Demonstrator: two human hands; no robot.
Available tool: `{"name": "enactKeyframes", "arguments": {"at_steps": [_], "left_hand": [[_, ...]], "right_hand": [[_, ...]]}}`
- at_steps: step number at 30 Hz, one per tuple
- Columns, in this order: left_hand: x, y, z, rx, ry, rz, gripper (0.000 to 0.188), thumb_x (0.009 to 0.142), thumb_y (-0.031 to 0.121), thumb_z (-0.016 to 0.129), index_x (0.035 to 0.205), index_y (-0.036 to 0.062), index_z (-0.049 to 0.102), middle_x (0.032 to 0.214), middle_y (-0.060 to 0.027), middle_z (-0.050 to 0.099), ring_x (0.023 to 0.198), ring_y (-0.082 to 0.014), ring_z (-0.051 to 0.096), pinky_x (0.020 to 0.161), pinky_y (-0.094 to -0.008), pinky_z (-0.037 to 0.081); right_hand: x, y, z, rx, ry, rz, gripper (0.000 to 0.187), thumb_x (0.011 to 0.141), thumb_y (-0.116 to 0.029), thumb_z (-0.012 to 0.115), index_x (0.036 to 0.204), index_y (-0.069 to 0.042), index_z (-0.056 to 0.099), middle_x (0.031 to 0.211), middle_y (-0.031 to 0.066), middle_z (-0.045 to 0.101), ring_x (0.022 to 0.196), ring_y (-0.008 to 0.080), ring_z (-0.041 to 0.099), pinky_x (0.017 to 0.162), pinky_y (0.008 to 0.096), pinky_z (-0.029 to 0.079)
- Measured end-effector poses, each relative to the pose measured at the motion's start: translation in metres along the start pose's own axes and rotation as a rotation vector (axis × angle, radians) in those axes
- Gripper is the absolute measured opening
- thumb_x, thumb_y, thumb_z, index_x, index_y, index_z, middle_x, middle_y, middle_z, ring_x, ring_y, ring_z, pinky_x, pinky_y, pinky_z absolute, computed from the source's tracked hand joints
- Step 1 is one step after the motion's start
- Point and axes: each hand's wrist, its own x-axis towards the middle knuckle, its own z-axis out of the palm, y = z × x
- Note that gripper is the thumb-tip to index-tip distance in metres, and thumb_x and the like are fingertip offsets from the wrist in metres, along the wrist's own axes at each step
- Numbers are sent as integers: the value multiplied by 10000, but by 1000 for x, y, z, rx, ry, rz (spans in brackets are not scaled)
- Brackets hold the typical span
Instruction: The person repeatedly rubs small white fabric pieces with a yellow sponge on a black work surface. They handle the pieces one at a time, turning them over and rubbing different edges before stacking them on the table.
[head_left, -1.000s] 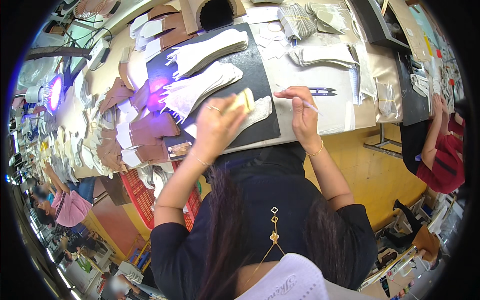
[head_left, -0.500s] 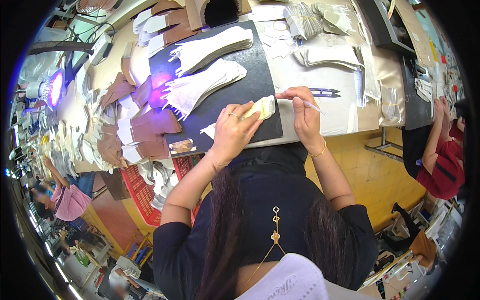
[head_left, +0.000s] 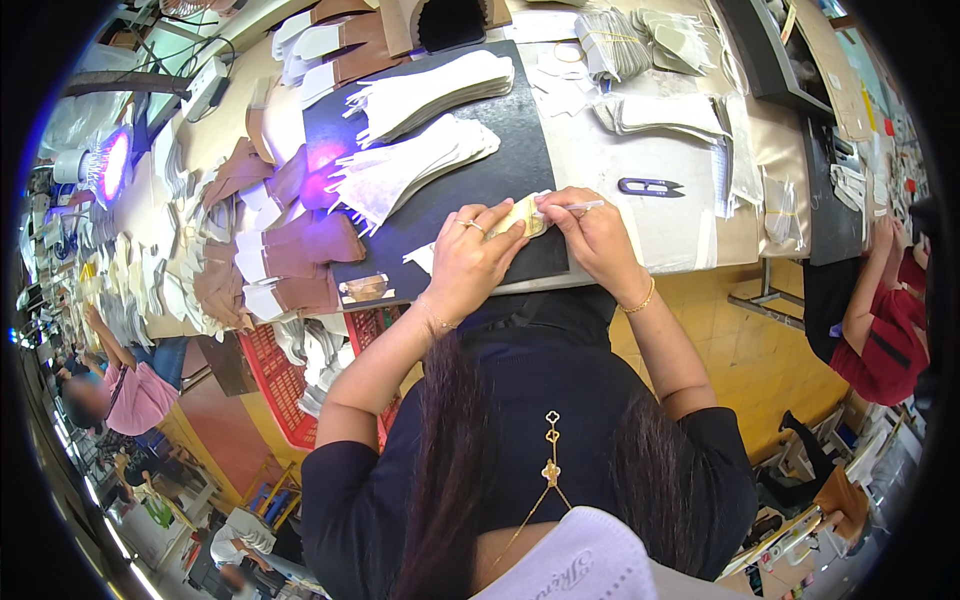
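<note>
A small pale piece with a yellow shape (head_left: 518, 216) on top lies on a black mat (head_left: 480, 160) near the table's front edge. My left hand (head_left: 466, 250) is closed over it, fingers across the top. A white tip sticks out left of that hand. My right hand (head_left: 597, 236) pinches a slim, pale, pen-like stick (head_left: 584, 206), its fingertips at the piece's right end. The stick's working tip is hidden by the fingers. Beyond my hands, two fanned stacks of white cut pieces (head_left: 425, 165) rest on the mat.
Dark thread snips (head_left: 650, 187) lie right of the mat. Brown and white cut pieces (head_left: 300, 250) crowd the left side, near a glowing lamp (head_left: 112, 168). More bundles (head_left: 612, 45) sit at the back. A red basket (head_left: 280, 385) stands below the table; a co-worker in red (head_left: 885, 340) is at right.
My right hand has moved left onto the piece's right end, and the pen-like stick has swung from slanting down-right to nearly level. My left hand stays nearly in place.
</note>
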Motion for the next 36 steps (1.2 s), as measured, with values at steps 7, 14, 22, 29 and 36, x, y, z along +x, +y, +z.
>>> {"name": "enactKeyframes", "arguments": {"at_steps": [7,14,22,29,36], "left_hand": [[1,5,-1,42,-12,-8,210,811,184,796,999,90,775,1154,-83,713,991,-255,628,842,-377,495],[0,6,-1,40,-13,3,232,818,170,787,1025,74,746,1147,-95,680,1022,-272,617,860,-394,490],[-2,-1,-1,-176,59,17,372,754,100,829,1084,72,661,1094,-106,607,976,-306,619,853,-417,506],[6,-6,-59,-220,219,-45,422,730,78,867,1100,62,665,1103,-133,630,958,-294,668,796,-381,567],[42,-38,-123,188,412,12,387,749,70,851,1106,66,701,1146,-124,653,962,-280,682,778,-375,574]], "right_hand": [[9,-1,-2,-78,-104,-132,146,955,-143,669,864,-29,664,851,96,702,813,287,656,812,395,490],[31,2,0,-249,-95,-185,147,970,-152,649,884,-34,662,843,77,681,828,291,635,849,398,469],[12,-3,3,316,153,194,285,1104,-229,469,1038,7,616,968,86,657,960,218,715,856,341,539],[-11,-1,15,95,-1,-86,173,1065,-154,531,1129,-20,619,997,137,672,873,278,718,783,353,570],[-14,-5,20,-89,-20,-175,179,917,-84,698,1082,-63,635,1006,120,669,811,312,686,668,380,557]]}}
